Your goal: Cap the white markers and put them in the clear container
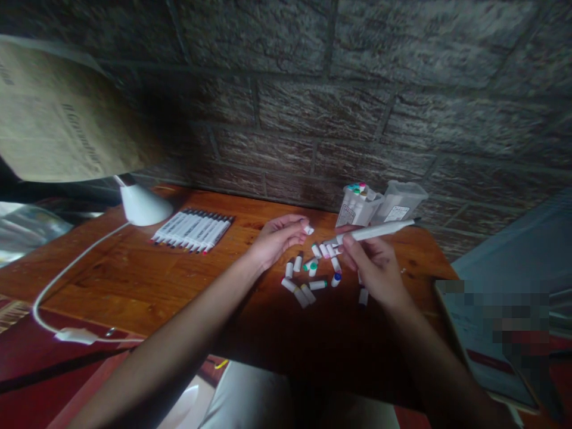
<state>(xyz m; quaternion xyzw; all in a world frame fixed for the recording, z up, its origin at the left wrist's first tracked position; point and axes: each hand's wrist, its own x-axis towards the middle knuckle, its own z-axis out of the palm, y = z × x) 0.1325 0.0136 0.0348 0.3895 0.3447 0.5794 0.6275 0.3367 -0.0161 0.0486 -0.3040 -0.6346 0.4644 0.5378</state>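
My left hand (279, 241) is closed, with a small white marker cap (308, 229) pinched at its fingertips. In my right hand (375, 265) a white marker (375, 230) is gripped near one end. Its dark far end points right and slightly up, and its other end, without a cap, points toward the left hand. On the table between and below both hands lie several loose marker caps, white with coloured ends, among them a blue-ended cap (336, 279) and a green-ended cap (318, 285). Another cap (363, 297) rests beneath the right wrist.
Several markers (192, 230) lie side by side in a row on the wooden table (179, 286). A white lamp (145, 204) stands behind them at left. By the brick wall are a clear container (357, 208) with coloured pieces and a second container (400, 202). A tablet (487, 351) lies at right.
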